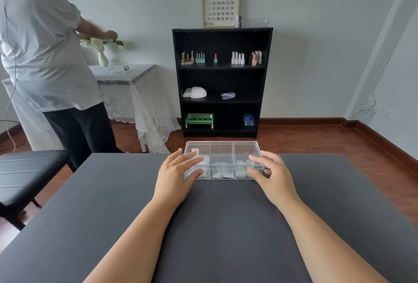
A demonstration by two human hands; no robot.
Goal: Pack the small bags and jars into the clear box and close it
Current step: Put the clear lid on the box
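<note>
Head view: black shelf and a person stand beyond clear box.

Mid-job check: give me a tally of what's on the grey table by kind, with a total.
Clear box: 1
Hands touching it: 2 (left hand, right hand)
Total: 3
The bags and jars inside the box are too blurred to count.

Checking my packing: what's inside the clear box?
Small bags lie in the clear box's middle section, jars in the right one. The left hand covers most of the left section's contents.
</note>
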